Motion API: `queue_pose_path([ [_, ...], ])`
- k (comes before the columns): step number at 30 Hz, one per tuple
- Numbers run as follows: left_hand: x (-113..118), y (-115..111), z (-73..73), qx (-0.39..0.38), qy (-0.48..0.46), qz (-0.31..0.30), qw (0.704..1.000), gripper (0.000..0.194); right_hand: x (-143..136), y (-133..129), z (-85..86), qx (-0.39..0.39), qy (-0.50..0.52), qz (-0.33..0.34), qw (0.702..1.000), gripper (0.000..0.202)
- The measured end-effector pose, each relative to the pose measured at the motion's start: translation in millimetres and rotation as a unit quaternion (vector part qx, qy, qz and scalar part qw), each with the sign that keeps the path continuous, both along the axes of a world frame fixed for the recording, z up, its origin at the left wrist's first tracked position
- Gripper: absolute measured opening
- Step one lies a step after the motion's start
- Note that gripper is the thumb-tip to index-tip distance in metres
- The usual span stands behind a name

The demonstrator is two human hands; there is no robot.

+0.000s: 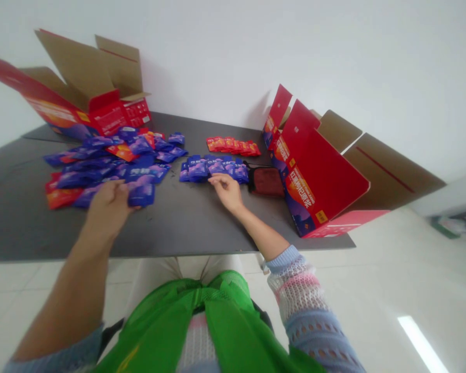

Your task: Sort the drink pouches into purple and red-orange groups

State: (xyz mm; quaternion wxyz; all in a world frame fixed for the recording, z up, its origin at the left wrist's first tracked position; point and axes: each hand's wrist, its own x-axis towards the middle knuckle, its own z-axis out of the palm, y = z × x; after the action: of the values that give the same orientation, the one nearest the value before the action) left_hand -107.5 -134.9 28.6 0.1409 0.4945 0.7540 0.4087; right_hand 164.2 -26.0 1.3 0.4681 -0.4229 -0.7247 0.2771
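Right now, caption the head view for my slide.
Left hand grips a purple packet; right hand touches the purple row.

pastel knit sleeves, green vest, beige trousers
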Motion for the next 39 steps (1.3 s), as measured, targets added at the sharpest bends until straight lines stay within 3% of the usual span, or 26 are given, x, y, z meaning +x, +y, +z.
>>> queue_pose_path([
  [2, 28, 12, 5.4, 0.002, -0.080, -0.072, 0.994, 0.037, -11, -5, 0.2, -0.036, 0.085, 0.045, 0.995, 0.032],
  [6, 85, 37, 10.8, 0.067, 0.013, -0.158, 0.985, 0.036, -23, -9, 9.4, -0.082, 0.172, 0.037, 0.981, 0.046],
  [9, 114, 60, -0.3, 0.150, 0.008, -0.212, 0.966, 0.034, -20, -12, 7.7, -0.022, 0.117, -0.025, 0.993, 0.043],
  [12, 128, 84, -21.0, 0.217, -0.036, -0.222, 0.950, 0.029, -12, -14, -2.3, 0.011, -0.027, -0.075, 0.997, 0.041],
  [15, 134, 102, -43.3, 0.221, -0.118, -0.282, 0.926, 0.027, -5, -11, -9.4, -0.020, -0.122, -0.126, 0.984, 0.045],
  [18, 138, 112, -62.3, 0.212, -0.228, -0.356, 0.881, 0.036, -1, -8, -9.0, -0.034, -0.140, -0.150, 0.978, 0.040],
  [22, 143, 119, -77.6, 0.224, -0.255, -0.349, 0.874, 0.032, -2, -7, -5.0, -0.055, -0.178, -0.149, 0.971, 0.034],
  [32, 127, 121, -87.9, 0.136, -0.231, -0.336, 0.903, 0.030, 3, -5, -3.8, -0.049, -0.246, -0.135, 0.959, 0.036],
  [39, 125, 101, -80.0, 0.130, -0.314, -0.403, 0.850, 0.032, 12, -6, 9.3, -0.058, -0.307, -0.083, 0.946, 0.055],
])
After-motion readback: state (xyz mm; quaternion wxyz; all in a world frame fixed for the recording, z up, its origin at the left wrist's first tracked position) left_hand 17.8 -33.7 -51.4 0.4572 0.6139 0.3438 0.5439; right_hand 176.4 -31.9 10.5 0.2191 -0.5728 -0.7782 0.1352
